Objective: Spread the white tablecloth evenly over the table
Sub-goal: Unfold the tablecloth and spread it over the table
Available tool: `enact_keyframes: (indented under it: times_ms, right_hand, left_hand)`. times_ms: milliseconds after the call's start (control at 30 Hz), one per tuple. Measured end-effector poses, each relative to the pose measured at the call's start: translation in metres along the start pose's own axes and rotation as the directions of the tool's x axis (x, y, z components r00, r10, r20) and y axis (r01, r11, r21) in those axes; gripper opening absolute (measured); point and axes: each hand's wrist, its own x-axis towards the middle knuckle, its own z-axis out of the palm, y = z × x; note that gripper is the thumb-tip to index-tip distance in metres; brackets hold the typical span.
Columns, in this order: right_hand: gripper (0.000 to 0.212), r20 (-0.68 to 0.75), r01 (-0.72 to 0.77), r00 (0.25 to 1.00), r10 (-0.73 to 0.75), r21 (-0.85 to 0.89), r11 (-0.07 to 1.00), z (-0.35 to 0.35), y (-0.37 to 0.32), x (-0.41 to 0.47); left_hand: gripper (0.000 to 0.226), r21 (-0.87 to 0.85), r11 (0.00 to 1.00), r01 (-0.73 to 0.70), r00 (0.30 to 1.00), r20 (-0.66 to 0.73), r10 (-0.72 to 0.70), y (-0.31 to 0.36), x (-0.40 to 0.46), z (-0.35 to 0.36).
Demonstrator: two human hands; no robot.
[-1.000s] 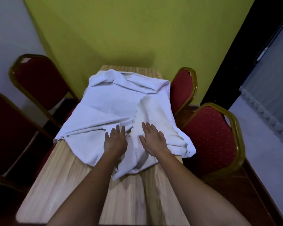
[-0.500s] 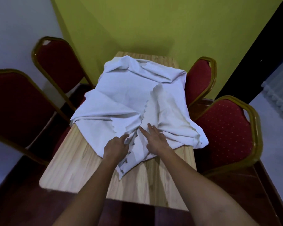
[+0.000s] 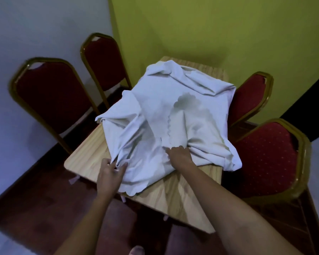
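The white tablecloth lies bunched and folded over itself on the light wooden table, covering its far and middle part, with one fold hanging over the right edge. My left hand pinches a gathered fold at the cloth's near left side. My right hand is closed on a bunch of cloth near the middle, by a scalloped hem. The near part of the tabletop is bare wood.
Two red chairs with gold frames stand along the table's left side and two more along the right. A yellow-green wall is behind the table's far end. The dark wooden floor surrounds the table.
Both hands went from lying flat on the cloth to gripping folds of it. My left hand moved left and nearer. The camera pulled back, showing more floor.
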Motion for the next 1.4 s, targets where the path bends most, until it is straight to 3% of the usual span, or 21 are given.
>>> enact_keyframes:
  times_ms: [167,267,333,433,500,533,567,633,667,700,767,833,933,1000,1067,1167,1267,1333,1400]
  right_hand:
    - [0.023,0.122,0.095,0.988,-0.093,-0.014,0.995,-0.012,0.015,-0.042]
    - [0.018,0.216,0.243,0.948,-0.235,-0.009,0.970,-0.026,0.011,-0.073]
    - [0.016,0.370,0.350,0.869,-0.327,0.006,0.937,-0.031,0.002,-0.096]
    - [0.016,0.523,0.537,0.708,-0.473,0.036,0.843,-0.024,-0.019,-0.122]
    - [0.019,0.618,0.543,0.602,-0.506,0.148,0.827,-0.019,-0.027,-0.133]
    - [0.022,0.655,0.461,0.569,-0.497,0.246,0.853,-0.021,-0.027,-0.135]
    - [0.024,0.614,0.387,0.600,-0.512,0.337,0.858,-0.025,-0.024,-0.132]
    - [0.029,0.263,0.355,0.834,-0.485,0.417,0.837,-0.036,-0.009,-0.115]
    - [0.033,0.044,0.339,0.918,-0.394,0.427,0.838,-0.041,0.002,-0.102]
    - [0.040,-0.100,0.296,0.954,-0.281,0.423,0.856,-0.042,0.015,-0.089]
    - [0.062,-0.177,0.137,0.981,-0.085,0.309,0.941,-0.040,0.047,-0.072]
    - [0.083,-0.077,-0.044,0.996,0.053,0.112,0.993,-0.022,0.083,-0.064]
    - [0.095,0.130,-0.054,0.990,0.057,-0.020,0.998,0.016,0.124,-0.067]
    - [0.090,0.255,-0.069,0.967,0.026,0.161,0.985,0.035,0.135,-0.075]
    - [0.075,0.254,-0.071,0.967,-0.018,0.340,0.938,0.042,0.136,-0.081]
    - [0.048,0.232,-0.007,0.961,-0.153,0.571,0.821,0.030,0.134,-0.107]
    - [0.019,0.415,0.014,0.835,-0.361,0.640,0.768,0.019,0.131,-0.152]
    - [0.014,0.584,0.029,0.677,-0.449,0.587,0.809,0.030,0.125,-0.179]
    - [0.026,0.699,0.176,0.558,-0.447,0.427,0.887,0.056,0.120,-0.197]
  left_hand:
    - [0.039,-0.145,0.973,0.181,0.956,-0.206,-0.209,-0.023,-0.033,-0.008]
    - [0.043,-0.273,0.896,0.349,0.884,-0.222,-0.412,-0.034,-0.047,-0.007]
    - [0.040,-0.301,0.834,0.462,0.823,-0.205,-0.529,-0.031,-0.058,-0.005]
    - [0.039,-0.208,0.733,0.647,0.685,-0.263,-0.679,0.001,-0.065,0.002]
    - [0.040,-0.186,0.799,0.571,0.707,-0.383,-0.594,0.038,-0.071,0.006]
    - [0.044,-0.143,0.870,0.471,0.770,-0.414,-0.485,0.054,-0.074,0.009]
    - [0.047,-0.023,0.942,0.336,0.861,-0.397,-0.317,0.067,-0.077,0.014]
    - [0.056,0.181,0.982,0.047,0.981,-0.193,-0.012,0.081,-0.082,0.029]
    - [0.060,0.222,0.974,-0.039,0.998,-0.037,0.048,0.087,-0.084,0.036]
    - [0.066,0.255,0.964,-0.075,0.990,0.133,0.042,0.088,-0.088,0.044]
    - [0.074,0.365,0.921,-0.137,0.920,0.391,-0.018,0.087,-0.099,0.056]
    - [0.073,0.384,0.909,-0.163,0.906,0.422,-0.016,0.077,-0.117,0.058]
    - [0.045,0.359,0.916,-0.182,0.911,0.413,0.020,0.052,-0.130,0.046]
    - [0.035,0.243,0.956,-0.164,0.868,0.497,0.023,0.038,-0.131,0.038]
    - [0.038,0.157,0.981,-0.110,0.813,0.582,-0.002,0.032,-0.130,0.032]
    - [0.046,0.185,0.973,-0.140,0.767,0.642,-0.012,0.027,-0.128,0.025]
    - [0.047,0.194,0.959,-0.205,0.823,0.565,0.062,0.030,-0.124,0.021]
    - [0.040,0.225,0.934,-0.279,0.916,0.354,0.189,0.040,-0.119,0.018]
    - [0.036,0.259,0.905,-0.337,0.941,0.130,0.313,0.049,-0.110,0.016]
